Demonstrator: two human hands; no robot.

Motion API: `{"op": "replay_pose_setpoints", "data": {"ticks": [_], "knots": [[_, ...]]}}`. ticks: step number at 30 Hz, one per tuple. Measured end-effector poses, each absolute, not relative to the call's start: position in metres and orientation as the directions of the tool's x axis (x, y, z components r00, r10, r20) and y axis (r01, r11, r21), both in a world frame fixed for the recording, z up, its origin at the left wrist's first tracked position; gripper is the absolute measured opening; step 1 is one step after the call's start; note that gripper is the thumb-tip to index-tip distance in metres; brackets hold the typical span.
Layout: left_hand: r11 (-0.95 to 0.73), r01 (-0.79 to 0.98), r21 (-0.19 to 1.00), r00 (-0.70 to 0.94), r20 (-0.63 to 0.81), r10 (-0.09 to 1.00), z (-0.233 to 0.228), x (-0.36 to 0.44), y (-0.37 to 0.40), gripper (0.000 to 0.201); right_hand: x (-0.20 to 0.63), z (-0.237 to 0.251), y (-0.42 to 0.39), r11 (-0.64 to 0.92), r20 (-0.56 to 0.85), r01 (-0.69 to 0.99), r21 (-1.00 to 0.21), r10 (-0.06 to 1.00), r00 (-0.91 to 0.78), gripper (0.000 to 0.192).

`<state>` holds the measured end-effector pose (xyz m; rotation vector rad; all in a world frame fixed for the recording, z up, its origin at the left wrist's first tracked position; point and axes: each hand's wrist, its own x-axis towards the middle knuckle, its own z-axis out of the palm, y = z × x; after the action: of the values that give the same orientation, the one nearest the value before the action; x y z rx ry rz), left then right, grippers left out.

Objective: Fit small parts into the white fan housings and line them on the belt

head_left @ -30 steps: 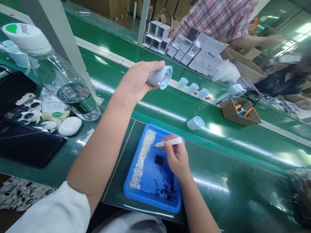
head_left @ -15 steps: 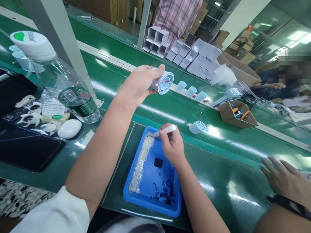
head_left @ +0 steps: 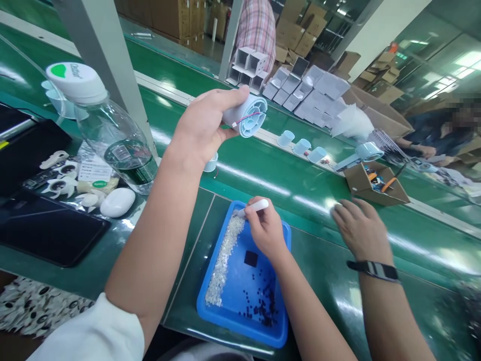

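My left hand (head_left: 210, 118) is closed around a pale blue plastic cylinder (head_left: 246, 116), raised above the green belt. The cylinder's ribbed open end faces right, and a thin red wire with a small white plug hangs across it. Over the blue tray (head_left: 242, 328), my right hand (head_left: 266, 228) grips a white pen-shaped tool (head_left: 258, 205). That tool's tip is at the upper end of a strip of small translucent white pieces (head_left: 221, 265). Small black pieces (head_left: 265, 306) and a black square (head_left: 250, 258) lie elsewhere in the tray. Another cylinder (head_left: 211, 163) is partly hidden behind my left wrist.
From the right, another person's hand (head_left: 363, 228) with a wristband reaches over the belt (head_left: 270, 175). Several pale blue cups (head_left: 301, 147) stand along the far rail near a cardboard box (head_left: 376, 188) of tools. A plastic bottle (head_left: 120, 135) and white mouse-like object (head_left: 117, 202) are left.
The other person's hand has moved left, further over the belt. The cylinder formerly lying beyond the tray is gone from there; one now shows behind my left wrist. Both my hands keep their grips.
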<state>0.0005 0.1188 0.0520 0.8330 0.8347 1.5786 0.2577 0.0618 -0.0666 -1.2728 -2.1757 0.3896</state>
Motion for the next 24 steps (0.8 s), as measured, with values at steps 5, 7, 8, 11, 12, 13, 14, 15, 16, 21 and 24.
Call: {"op": "replay_pose_setpoints", "data": {"ticks": [5,7,8,11,12,13,14,15,16,21,24], "knots": [[-0.142,-0.483,0.864,-0.106,0.104,0.989,0.052,0.003,0.117,0.022,0.179,-0.085,0.032,0.454,0.395,0.428,-0.781,0.891,-0.223,0.017],[-0.140,-0.483,0.864,-0.092,0.109,0.990,0.053,0.003,0.116,0.022,0.181,-0.081,0.030,0.408,0.377,0.319,-0.856,0.913,-0.157,0.015],[-0.143,-0.483,0.864,-0.085,0.116,0.990,0.053,0.004,0.116,0.022,0.185,-0.078,0.030,0.374,0.356,0.255,-0.892,0.927,-0.117,0.015],[-0.162,-0.475,0.865,-0.076,0.143,0.987,0.054,0.005,0.114,0.019,0.198,-0.068,0.022,0.292,0.292,0.130,-0.948,0.956,-0.018,0.016],[-0.168,-0.471,0.866,-0.071,0.153,0.986,0.055,0.006,0.114,0.018,0.201,-0.067,0.017,0.278,0.280,0.121,-0.953,0.960,0.004,0.016],[-0.173,-0.467,0.867,-0.062,0.163,0.985,0.055,0.007,0.113,0.017,0.205,-0.065,0.011,0.269,0.274,0.120,-0.956,0.961,0.022,0.017],[-0.180,-0.466,0.866,-0.052,0.177,0.983,0.055,0.008,0.113,0.016,0.208,-0.065,0.004,0.268,0.274,0.126,-0.955,0.961,0.033,0.017],[-0.187,-0.466,0.865,-0.035,0.193,0.981,0.056,0.009,0.112,0.016,0.211,-0.066,-0.003,0.269,0.277,0.141,-0.953,0.960,0.040,0.017],[-0.192,-0.468,0.862,-0.012,0.211,0.977,0.056,0.009,0.111,0.014,0.215,-0.067,-0.010,0.269,0.280,0.166,-0.949,0.959,0.048,0.017],[-0.195,-0.474,0.858,0.047,0.246,0.968,0.057,0.015,0.108,0.013,0.226,-0.078,-0.039,0.271,0.280,0.393,-0.879,0.959,-0.036,0.012],[-0.181,-0.485,0.856,0.060,0.239,0.969,0.058,0.022,0.107,0.013,0.220,-0.075,-0.045,0.273,0.258,0.254,-0.928,0.962,-0.091,0.007]]}}
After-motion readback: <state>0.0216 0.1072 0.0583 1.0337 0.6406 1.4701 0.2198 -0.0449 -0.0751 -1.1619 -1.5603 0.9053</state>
